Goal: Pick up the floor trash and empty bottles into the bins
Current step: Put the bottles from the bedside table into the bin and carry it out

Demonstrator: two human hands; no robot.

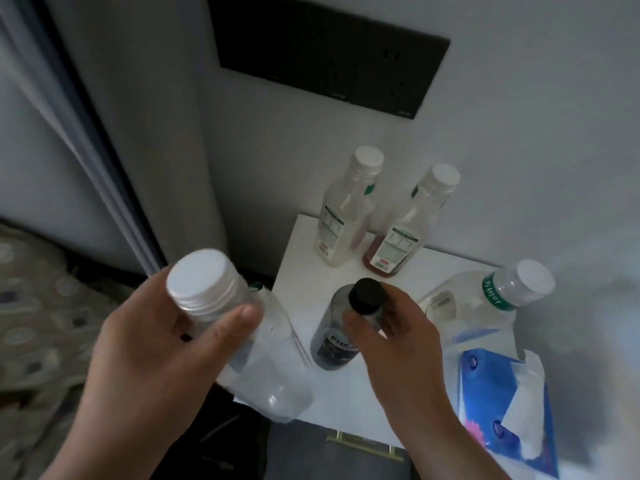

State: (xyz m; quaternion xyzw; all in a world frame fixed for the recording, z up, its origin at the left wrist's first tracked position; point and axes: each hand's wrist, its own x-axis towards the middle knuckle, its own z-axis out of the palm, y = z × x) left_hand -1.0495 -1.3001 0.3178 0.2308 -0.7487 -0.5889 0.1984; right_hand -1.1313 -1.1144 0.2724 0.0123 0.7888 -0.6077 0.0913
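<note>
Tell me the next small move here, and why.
Probably lift the dark bottle straight up off the white nightstand. The right hand pinches its neck just under the black cap, and the left hand grips the clear bottle, so neither hand is free for anything else.

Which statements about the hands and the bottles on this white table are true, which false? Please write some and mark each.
1. The left hand grips a clear plastic bottle with a white cap. True.
2. The right hand pinches the neck of the dark bottle with a black cap. True.
3. The tall white-capped bottle holding reddish-brown liquid lies on its side. False: it stands upright.
4. The large clear jug with a green label has a black cap. False: its cap is white.
</note>
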